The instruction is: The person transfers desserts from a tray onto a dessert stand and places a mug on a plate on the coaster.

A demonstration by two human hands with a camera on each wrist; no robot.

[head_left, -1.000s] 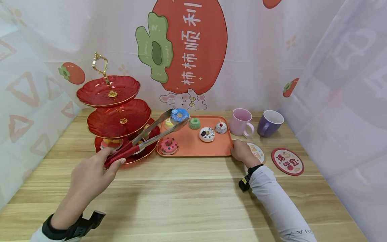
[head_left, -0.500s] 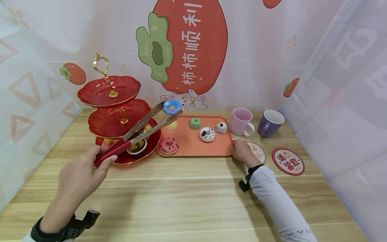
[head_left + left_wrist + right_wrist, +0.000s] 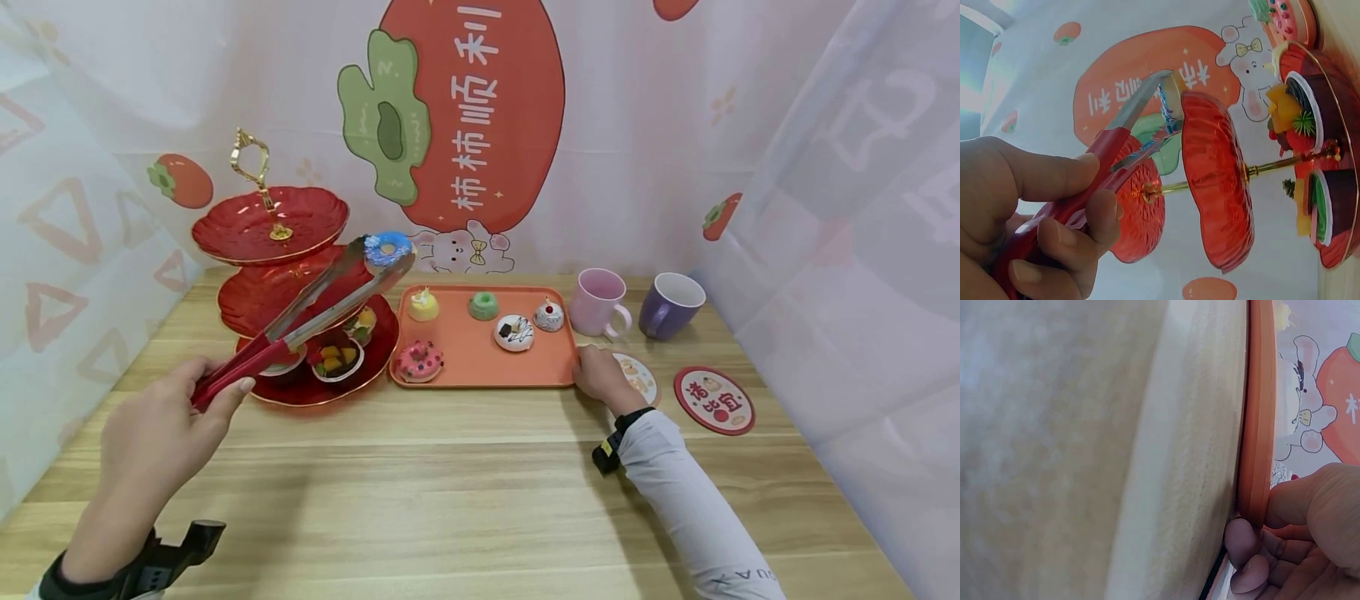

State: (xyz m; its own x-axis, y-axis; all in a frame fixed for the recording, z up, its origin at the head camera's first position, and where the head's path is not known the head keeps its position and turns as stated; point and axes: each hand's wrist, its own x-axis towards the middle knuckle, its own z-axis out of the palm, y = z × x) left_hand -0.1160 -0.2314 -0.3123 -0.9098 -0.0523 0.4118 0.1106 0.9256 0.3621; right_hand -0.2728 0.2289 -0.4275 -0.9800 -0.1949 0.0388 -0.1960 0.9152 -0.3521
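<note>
My left hand (image 3: pixel 153 433) grips the red handles of metal tongs (image 3: pixel 318 315). A blue doughnut (image 3: pixel 387 249) is held between their tips, up beside the tiered stand's middle red plate (image 3: pixel 258 302), which it overlaps in the left wrist view. At the orange tray's (image 3: pixel 472 367) front right corner, my right hand (image 3: pixel 597 375) pinches the rim between thumb and fingers, plain in the right wrist view. The tray bears a pink doughnut (image 3: pixel 420 362), a yellow cake (image 3: pixel 423 305), a green ring cake (image 3: pixel 483 306), a white doughnut (image 3: pixel 513 333) and a cherry-topped cake (image 3: pixel 549 316).
Several fruit tarts, one a dark-cased tart (image 3: pixel 337 360), sit on the stand's bottom plate (image 3: pixel 386 350). Its top plate (image 3: pixel 315 218) carries a gold handle (image 3: pixel 250 158). Behind the right hand stand a pink mug (image 3: pixel 596 300) and a purple mug (image 3: pixel 670 307), with round coasters (image 3: pixel 714 401) nearby.
My left hand has moved left, carrying the tongs and blue doughnut up and away from above the tray toward the stand. The right hand stays at the tray's corner.
</note>
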